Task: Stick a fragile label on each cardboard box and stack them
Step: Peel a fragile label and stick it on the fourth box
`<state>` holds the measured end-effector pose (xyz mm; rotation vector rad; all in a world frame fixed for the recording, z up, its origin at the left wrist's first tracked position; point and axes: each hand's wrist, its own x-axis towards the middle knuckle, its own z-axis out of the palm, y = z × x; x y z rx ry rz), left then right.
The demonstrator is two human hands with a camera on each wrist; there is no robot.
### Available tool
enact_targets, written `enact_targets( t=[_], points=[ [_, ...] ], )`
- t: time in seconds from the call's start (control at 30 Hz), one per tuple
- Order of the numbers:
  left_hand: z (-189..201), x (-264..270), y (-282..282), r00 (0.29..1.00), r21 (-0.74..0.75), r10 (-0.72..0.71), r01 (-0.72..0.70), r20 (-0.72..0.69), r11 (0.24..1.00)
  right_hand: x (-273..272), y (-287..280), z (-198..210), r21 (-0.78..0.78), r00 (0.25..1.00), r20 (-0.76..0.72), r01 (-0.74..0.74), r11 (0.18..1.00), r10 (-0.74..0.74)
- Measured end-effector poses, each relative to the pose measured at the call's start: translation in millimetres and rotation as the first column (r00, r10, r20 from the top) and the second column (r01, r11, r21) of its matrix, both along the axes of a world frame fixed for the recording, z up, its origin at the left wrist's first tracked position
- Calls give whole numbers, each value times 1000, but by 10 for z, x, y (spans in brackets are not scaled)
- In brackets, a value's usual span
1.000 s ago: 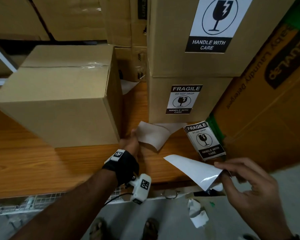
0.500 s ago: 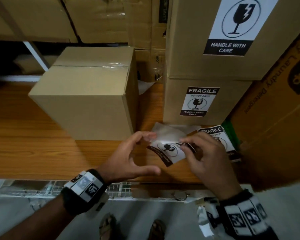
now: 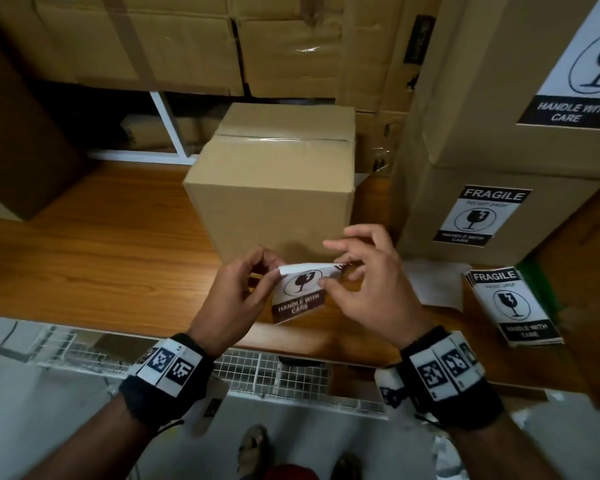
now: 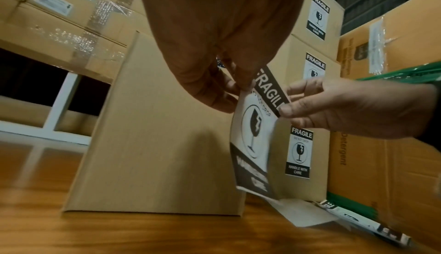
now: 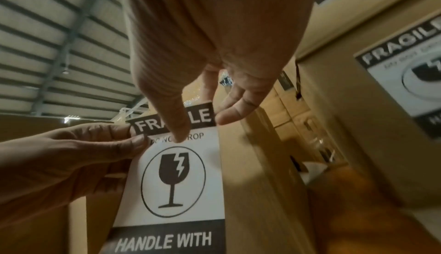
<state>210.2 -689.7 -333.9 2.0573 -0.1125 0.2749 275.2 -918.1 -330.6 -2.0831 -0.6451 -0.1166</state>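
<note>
**Label held upright just in front of the unlabelled box**

The plain brown cardboard box [image 3: 278, 188] stands on the wooden counter [image 3: 94, 268], its bare front face directly beyond both hands. Before that face hangs the black-and-white fragile label [image 3: 300, 292], long axis vertical. The left hand [image 3: 229, 299] pinches its upper left corner, the right hand [image 3: 368, 289] its upper right; both look equally near the box.
</note>
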Motion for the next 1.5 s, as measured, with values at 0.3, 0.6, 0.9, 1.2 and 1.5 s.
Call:
enact_targets(
  t=[0.3, 0.6, 0.9, 1.2, 1.5],
  points=[
    [-132, 306, 529, 993, -274, 93, -111, -77, 955, 22, 625, -456, 168, 943, -233, 278, 946, -235],
    [-241, 597, 668, 962, 35, 211, -221, 175, 975, 158, 991, -782, 274, 884, -221, 462, 843, -413],
    [-239, 674, 793, 939, 213, 183, -249, 290, 945, 283, 1152, -798, 271, 867, -190, 497, 824, -461],
    [-268, 729, 787, 938, 256, 184, -262, 293, 931, 274, 1185, -779, 298, 880, -114, 473, 829, -461],
    [-243, 731, 678, 933, 89, 283, -309, 222, 947, 299, 1199, -809, 265, 857, -54, 507, 820, -512]
  ],
)
